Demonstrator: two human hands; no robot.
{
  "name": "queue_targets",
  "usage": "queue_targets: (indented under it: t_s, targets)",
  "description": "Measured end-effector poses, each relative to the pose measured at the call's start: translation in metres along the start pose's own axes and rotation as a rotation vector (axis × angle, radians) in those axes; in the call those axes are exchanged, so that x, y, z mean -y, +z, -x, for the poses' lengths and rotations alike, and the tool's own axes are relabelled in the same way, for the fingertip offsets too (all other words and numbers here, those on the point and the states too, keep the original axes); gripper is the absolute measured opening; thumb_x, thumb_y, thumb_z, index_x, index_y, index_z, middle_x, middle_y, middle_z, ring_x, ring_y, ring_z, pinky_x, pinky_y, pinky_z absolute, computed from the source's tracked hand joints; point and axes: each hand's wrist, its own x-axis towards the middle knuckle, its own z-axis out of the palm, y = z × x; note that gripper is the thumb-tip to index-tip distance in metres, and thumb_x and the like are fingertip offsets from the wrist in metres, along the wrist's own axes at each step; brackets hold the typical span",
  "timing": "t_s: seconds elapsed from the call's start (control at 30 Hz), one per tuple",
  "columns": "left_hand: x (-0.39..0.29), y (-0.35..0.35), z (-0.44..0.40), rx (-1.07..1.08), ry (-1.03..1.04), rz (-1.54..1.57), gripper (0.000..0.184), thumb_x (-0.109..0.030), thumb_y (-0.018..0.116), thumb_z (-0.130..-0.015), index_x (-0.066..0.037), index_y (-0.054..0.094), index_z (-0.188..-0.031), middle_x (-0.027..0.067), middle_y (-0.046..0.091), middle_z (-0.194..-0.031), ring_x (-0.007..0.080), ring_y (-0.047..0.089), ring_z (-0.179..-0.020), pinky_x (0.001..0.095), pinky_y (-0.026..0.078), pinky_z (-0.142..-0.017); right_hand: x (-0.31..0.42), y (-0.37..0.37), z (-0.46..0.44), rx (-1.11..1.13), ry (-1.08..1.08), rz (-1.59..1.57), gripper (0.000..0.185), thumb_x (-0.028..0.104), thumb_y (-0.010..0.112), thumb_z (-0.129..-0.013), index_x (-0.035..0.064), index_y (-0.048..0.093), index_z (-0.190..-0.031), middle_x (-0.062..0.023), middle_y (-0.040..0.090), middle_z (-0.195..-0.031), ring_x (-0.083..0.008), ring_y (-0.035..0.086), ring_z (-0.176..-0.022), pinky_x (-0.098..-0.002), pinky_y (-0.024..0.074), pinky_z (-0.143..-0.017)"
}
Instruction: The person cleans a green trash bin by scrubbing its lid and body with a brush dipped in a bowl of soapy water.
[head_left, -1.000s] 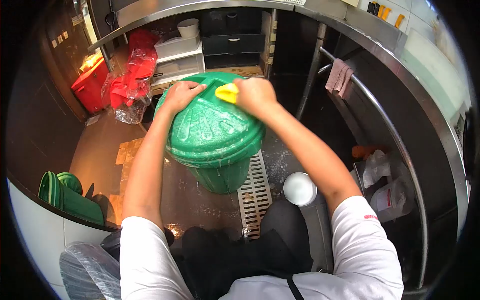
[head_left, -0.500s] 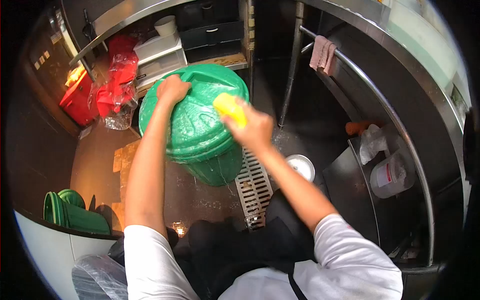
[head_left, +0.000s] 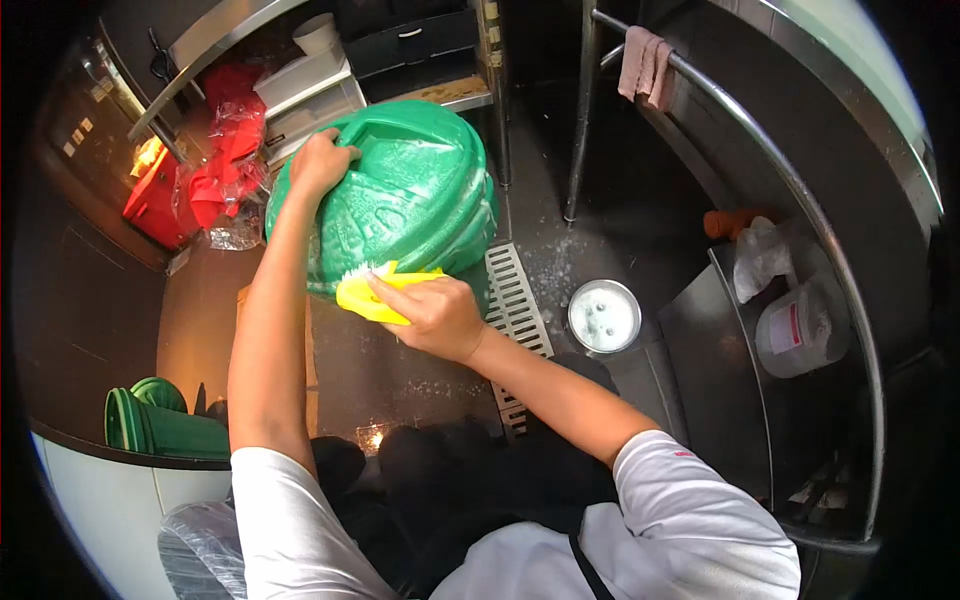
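Observation:
A green round bin lid [head_left: 395, 185], wet with suds and tilted toward me, covers a green bin whose body is mostly hidden beneath it. My left hand [head_left: 322, 165] is closed on the raised part at the lid's upper left. In my right hand [head_left: 440, 312] is a yellow scrub brush [head_left: 375, 300], its white bristles against the lid's near edge. To the right of that hand, a round metal bowl [head_left: 604, 316] of foamy water rests on the floor.
A slotted drain grate [head_left: 515, 295] runs along the floor. On the right are a metal rail [head_left: 765, 145] with a pink cloth [head_left: 646, 66] and a clear plastic tub [head_left: 795, 335]. Green bins [head_left: 165, 420] lie at left, below red bags [head_left: 225, 165] and white drawers [head_left: 315, 110].
My right hand has brought the brush down and left, from the lid's right side to its near edge. The lid tilts more toward me, and the bowl shows fully.

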Motion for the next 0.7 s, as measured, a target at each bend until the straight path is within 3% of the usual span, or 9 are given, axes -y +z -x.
queue_targets:
  t_s: [0.17,0.27,0.33,0.4,0.47,0.53,0.57,0.6,0.7]
  targets:
    - [0.011,0.008,0.002,-0.162,0.056,0.004,0.061,-0.035,0.075,-0.075,-0.009,0.068,-0.129,0.0204,0.072,-0.117,0.0354,0.069,-0.110,0.0454,0.051,-0.095,-0.080,-0.032,-0.018,-0.387,0.361,-0.102,0.056,0.034,0.085,-0.079,-0.0002,0.071,-0.120,-0.0182,0.076,-0.094,-0.0308,0.076,-0.076,-0.0386,0.0601,-0.065]
    - [0.011,0.003,-0.002,-0.063,0.087,0.036,0.058,-0.034,0.075,-0.074,-0.008,0.070,-0.126,0.0200,0.074,-0.112,0.0361,0.070,-0.106,0.0450,0.051,-0.094,-0.104,-0.041,-0.041,-0.416,0.545,-0.021,0.053,0.035,0.087,-0.075,0.0093,0.074,-0.119,-0.0191,0.074,-0.085,-0.0314,0.075,-0.073,-0.0419,0.0588,-0.065]
    - [0.015,0.000,0.001,-0.054,0.123,0.067,0.054,-0.033,0.076,-0.073,-0.007,0.072,-0.121,0.0191,0.074,-0.108,0.0341,0.071,-0.102,0.0440,0.052,-0.091,-0.052,-0.047,-0.046,-0.177,0.433,0.086,0.056,0.037,0.089,-0.074,0.0085,0.074,-0.120,-0.0173,0.076,-0.091,-0.0267,0.076,-0.073,-0.0358,0.0595,-0.068]
    - [0.025,-0.001,-0.003,0.017,0.202,0.176,0.055,-0.028,0.078,-0.074,-0.003,0.070,-0.122,0.0182,0.074,-0.108,0.0293,0.072,-0.098,0.0404,0.052,-0.089,-0.027,-0.035,-0.033,-0.127,0.203,-0.036,0.056,0.043,0.089,-0.073,0.0095,0.076,-0.115,-0.0136,0.076,-0.082,-0.0244,0.075,-0.067,-0.0357,0.0595,-0.064]
    - [0.030,-0.003,0.001,0.068,0.287,0.236,0.055,-0.024,0.078,-0.074,0.000,0.069,-0.123,0.0178,0.073,-0.107,0.0261,0.071,-0.096,0.0377,0.052,-0.088,-0.035,-0.049,-0.037,-0.139,0.210,-0.072,0.054,0.043,0.088,-0.074,0.0088,0.076,-0.114,-0.0132,0.076,-0.082,-0.0253,0.075,-0.068,-0.0361,0.0597,-0.064]
    - [0.026,-0.010,0.008,0.093,0.311,0.283,0.055,-0.020,0.078,-0.075,0.003,0.067,-0.124,0.0174,0.073,-0.105,0.0237,0.070,-0.094,0.0355,0.052,-0.088,-0.068,-0.067,-0.063,-0.090,0.477,-0.096,0.050,0.041,0.087,-0.074,0.0116,0.076,-0.113,-0.0131,0.076,-0.084,-0.0280,0.075,-0.071,-0.0374,0.0598,-0.066]
    - [0.019,-0.012,0.014,0.098,0.296,0.300,0.055,-0.019,0.079,-0.075,0.004,0.067,-0.124,0.0173,0.073,-0.104,0.0230,0.070,-0.093,0.0347,0.052,-0.088,-0.084,-0.077,-0.082,-0.080,0.445,0.125,0.047,0.040,0.086,-0.074,0.0153,0.076,-0.113,-0.0131,0.075,-0.087,-0.0309,0.074,-0.073,-0.0393,0.0598,-0.067]
    - [0.014,-0.012,0.018,0.106,0.286,0.316,0.056,-0.018,0.079,-0.075,0.005,0.066,-0.124,0.0172,0.072,-0.103,0.0222,0.069,-0.092,0.0339,0.052,-0.088,-0.100,-0.077,-0.099,-0.070,0.504,0.149,0.048,0.043,0.085,-0.073,0.0182,0.076,-0.113,-0.0118,0.075,-0.087,-0.0322,0.073,-0.074,-0.0420,0.0592,-0.068]
    - [0.024,-0.009,0.011,0.091,0.347,0.312,0.055,-0.017,0.079,-0.074,0.005,0.067,-0.123,0.0167,0.072,-0.105,0.0217,0.069,-0.092,0.0337,0.052,-0.087,-0.104,-0.079,-0.111,0.034,0.332,0.114,0.051,0.046,0.084,-0.073,0.0180,0.076,-0.114,-0.0147,0.074,-0.085,-0.0337,0.073,-0.075,-0.0441,0.0582,-0.070]
